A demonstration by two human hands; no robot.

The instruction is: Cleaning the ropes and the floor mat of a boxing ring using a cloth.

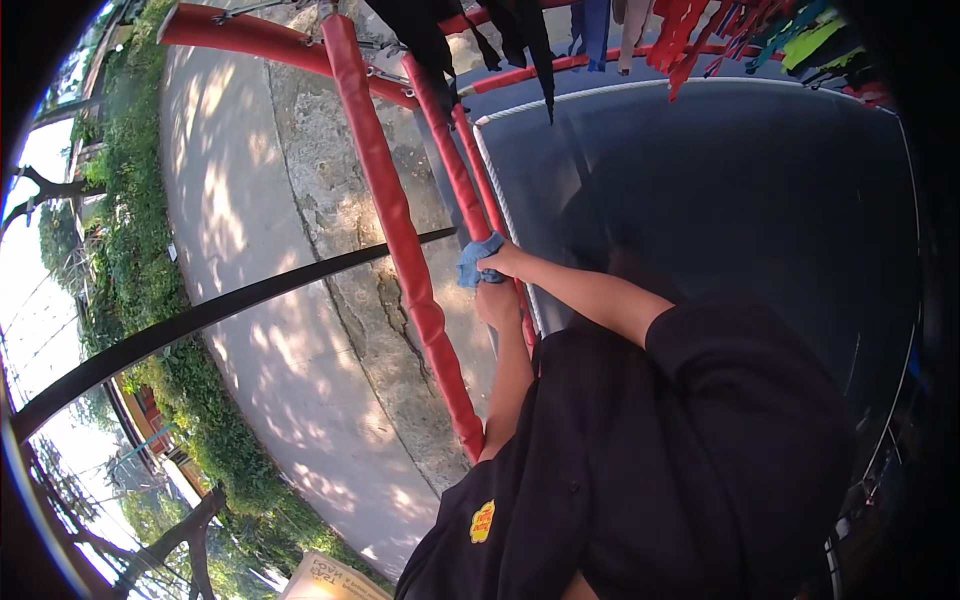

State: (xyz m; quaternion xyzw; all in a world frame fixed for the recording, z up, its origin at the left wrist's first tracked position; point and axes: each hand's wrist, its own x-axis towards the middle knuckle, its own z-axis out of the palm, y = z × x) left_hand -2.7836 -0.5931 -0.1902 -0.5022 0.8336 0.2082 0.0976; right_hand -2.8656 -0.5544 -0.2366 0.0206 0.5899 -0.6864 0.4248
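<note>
A crumpled blue cloth [480, 259] is wrapped around the middle red padded ring rope [459, 176]. My right hand [507, 259] presses and grips this cloth from the ring side. Just below it, my left hand [496, 303] is closed in a fist around what appears to be the same rope, touching the cloth's lower edge. My left forearm hides the rope beyond the fist. To the left runs the upper red padded rope [390, 217], apart from both hands. A lower red padded rope [487, 193] passes behind my right wrist.
White cord [496, 176] edges the dark ring mat [720, 195]. Fabric strips [679, 37] and black strips [517, 45] hang at the top. A dark post [247, 296] rises outside the ropes, over concrete pavement [247, 217]. A sign bearing writing [330, 577] stands at the bottom.
</note>
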